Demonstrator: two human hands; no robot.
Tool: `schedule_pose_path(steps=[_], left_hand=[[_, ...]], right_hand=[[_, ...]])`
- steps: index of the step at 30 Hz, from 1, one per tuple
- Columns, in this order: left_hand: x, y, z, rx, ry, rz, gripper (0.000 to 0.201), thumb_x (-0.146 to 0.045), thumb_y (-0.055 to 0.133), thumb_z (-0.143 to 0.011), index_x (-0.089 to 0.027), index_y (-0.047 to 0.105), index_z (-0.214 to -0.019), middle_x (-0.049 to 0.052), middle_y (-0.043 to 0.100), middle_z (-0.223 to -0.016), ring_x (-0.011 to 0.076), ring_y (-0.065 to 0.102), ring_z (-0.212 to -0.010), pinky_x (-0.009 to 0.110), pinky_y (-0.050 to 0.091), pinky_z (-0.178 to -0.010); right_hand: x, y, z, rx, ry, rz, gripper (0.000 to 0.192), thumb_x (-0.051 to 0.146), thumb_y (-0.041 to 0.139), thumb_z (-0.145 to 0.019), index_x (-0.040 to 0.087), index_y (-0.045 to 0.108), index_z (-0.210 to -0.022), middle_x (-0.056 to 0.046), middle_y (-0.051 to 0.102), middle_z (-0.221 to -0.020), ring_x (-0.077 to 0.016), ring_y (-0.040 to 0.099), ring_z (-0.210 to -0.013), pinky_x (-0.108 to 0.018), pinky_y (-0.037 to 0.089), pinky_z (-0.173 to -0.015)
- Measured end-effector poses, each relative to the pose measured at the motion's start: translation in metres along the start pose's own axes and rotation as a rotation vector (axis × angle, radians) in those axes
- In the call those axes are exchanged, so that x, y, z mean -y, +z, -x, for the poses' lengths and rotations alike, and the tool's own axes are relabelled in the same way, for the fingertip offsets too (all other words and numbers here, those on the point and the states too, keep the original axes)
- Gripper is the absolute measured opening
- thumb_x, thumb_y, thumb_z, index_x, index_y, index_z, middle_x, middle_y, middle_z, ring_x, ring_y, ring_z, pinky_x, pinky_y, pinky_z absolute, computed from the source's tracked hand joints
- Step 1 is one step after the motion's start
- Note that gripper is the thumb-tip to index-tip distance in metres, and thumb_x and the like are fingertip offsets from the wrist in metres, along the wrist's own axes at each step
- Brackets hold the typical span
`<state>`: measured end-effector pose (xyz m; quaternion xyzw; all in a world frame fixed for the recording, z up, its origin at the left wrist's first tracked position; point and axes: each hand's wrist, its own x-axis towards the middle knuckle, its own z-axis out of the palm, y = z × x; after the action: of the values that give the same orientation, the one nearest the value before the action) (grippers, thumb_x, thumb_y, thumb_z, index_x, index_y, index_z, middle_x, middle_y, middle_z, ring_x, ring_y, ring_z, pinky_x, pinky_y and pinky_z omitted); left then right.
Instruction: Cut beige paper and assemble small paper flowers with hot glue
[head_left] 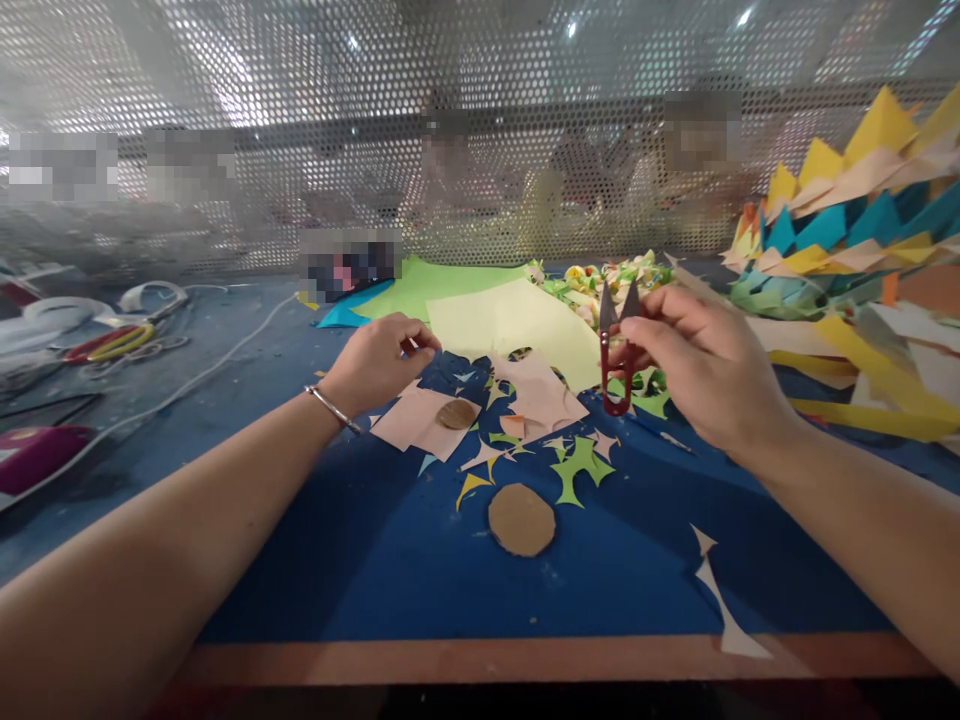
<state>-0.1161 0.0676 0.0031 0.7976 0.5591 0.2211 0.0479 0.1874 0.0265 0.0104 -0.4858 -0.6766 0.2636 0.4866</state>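
Toward the near edge of the blue tabletop [337, 585], a brown cardboard disc [523, 520] lies just short of green paper scraps [577, 467] and a pink sheet [409, 422] bearing a 2nd disc [456, 414]. Near that sheet the left hand [386, 355] is loosely curled, whether it pinches anything I cannot tell, while the right hand [697, 365] grips red snips [605, 348], blades up and parted; farther back lies a pale yellow sheet [517, 312]

I watched from far away through one camera on the person's head. It looked forward and down over the blue table [420, 560] and took in its near edge [450, 661]. The camera was close to the left hand [379, 365] and right hand [701, 362]. On the far side stood a screen [300, 60] full of holes.
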Motion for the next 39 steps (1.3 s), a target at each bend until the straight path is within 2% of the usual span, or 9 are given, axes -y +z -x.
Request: schedule_pose_path(steps=[5,11,15,18,21,25,29,34,39], left_hand=[[-0.006,-0.021,0.004,0.334,-0.001,-0.109,0.027,-0.044,0.060,-0.077,-0.021,0.068,-0.089,0.004,0.070,-0.086,0.0188,0.062,-0.075,0.027,0.043,-0.063],[-0.006,-0.034,0.008,0.505,0.021,-0.173,0.057,-0.058,0.070,-0.066,-0.020,0.061,-0.106,0.008,0.066,-0.100,0.0222,0.061,-0.081,0.028,0.042,-0.063],[-0.002,-0.031,0.007,0.566,-0.019,-0.137,0.047,-0.059,0.069,-0.067,-0.021,0.061,-0.092,0.005,0.066,-0.086,0.0218,0.059,-0.075,0.027,0.039,-0.058],[-0.002,-0.030,0.007,0.543,0.010,-0.118,0.047,-0.057,0.069,-0.068,-0.021,0.060,-0.097,0.006,0.066,-0.092,0.0226,0.060,-0.079,0.028,0.041,-0.061],[-0.010,-0.028,0.012,0.460,0.140,-0.080,0.055,-0.050,0.069,-0.071,-0.023,0.058,-0.117,0.009,0.062,-0.115,0.0266,0.057,-0.103,0.032,0.044,-0.080],[-0.028,-0.019,0.019,0.482,0.265,-0.025,0.046,-0.047,0.067,-0.075,-0.024,0.062,-0.115,0.007,0.064,-0.110,0.0274,0.055,-0.108,0.036,0.040,-0.092],[-0.036,-0.013,0.018,0.449,0.195,0.064,0.026,-0.039,0.061,-0.081,-0.020,0.065,-0.098,0.006,0.068,-0.098,0.0212,0.061,-0.090,0.030,0.045,-0.076],[-0.035,-0.018,0.014,0.358,0.090,0.034,0.040,-0.052,0.067,-0.075,-0.020,0.065,-0.099,0.005,0.067,-0.092,0.0208,0.061,-0.081,0.029,0.044,-0.067],[-0.037,-0.022,0.018,0.465,0.127,-0.014,0.030,-0.047,0.068,-0.075,-0.021,0.065,-0.090,0.004,0.066,-0.089,0.0202,0.061,-0.078,0.029,0.042,-0.064]], right_hand=[[0.004,0.004,-0.002,-0.027,0.204,-0.313,0.010,0.031,0.056,-0.086,0.025,0.051,-0.079,-0.005,0.065,-0.078,-0.0218,0.065,-0.067,-0.038,0.056,-0.064],[0.004,0.003,-0.001,0.028,0.285,-0.364,0.015,0.034,0.054,-0.086,0.025,0.043,-0.080,-0.005,0.066,-0.075,-0.0186,0.062,-0.053,-0.033,0.049,-0.048],[0.006,0.005,0.001,0.043,0.292,-0.362,0.018,0.034,0.057,-0.084,0.024,0.043,-0.082,-0.002,0.063,-0.068,-0.0148,0.057,-0.045,-0.028,0.042,-0.039],[0.006,0.006,0.001,0.040,0.273,-0.364,0.016,0.031,0.059,-0.083,0.023,0.045,-0.082,0.000,0.060,-0.064,-0.0128,0.054,-0.042,-0.027,0.041,-0.039],[0.004,0.007,0.001,0.065,0.262,-0.326,0.014,0.032,0.056,-0.086,0.024,0.045,-0.081,0.001,0.060,-0.062,-0.0122,0.051,-0.042,-0.027,0.038,-0.039],[0.002,0.007,0.002,0.111,0.272,-0.281,0.013,0.033,0.052,-0.089,0.025,0.045,-0.081,0.002,0.056,-0.058,-0.0122,0.047,-0.042,-0.026,0.035,-0.038],[0.002,0.008,0.003,0.131,0.276,-0.253,0.011,0.031,0.053,-0.089,0.024,0.046,-0.083,0.003,0.053,-0.058,-0.0115,0.047,-0.043,-0.026,0.036,-0.039],[0.004,0.008,0.004,0.148,0.262,-0.201,0.013,0.031,0.053,-0.088,0.023,0.046,-0.080,0.002,0.053,-0.058,-0.0104,0.047,-0.042,-0.026,0.034,-0.039],[0.005,0.008,0.004,0.159,0.235,-0.178,0.015,0.030,0.054,-0.087,0.023,0.045,-0.077,0.002,0.054,-0.057,-0.0100,0.049,-0.042,-0.025,0.036,-0.039]])
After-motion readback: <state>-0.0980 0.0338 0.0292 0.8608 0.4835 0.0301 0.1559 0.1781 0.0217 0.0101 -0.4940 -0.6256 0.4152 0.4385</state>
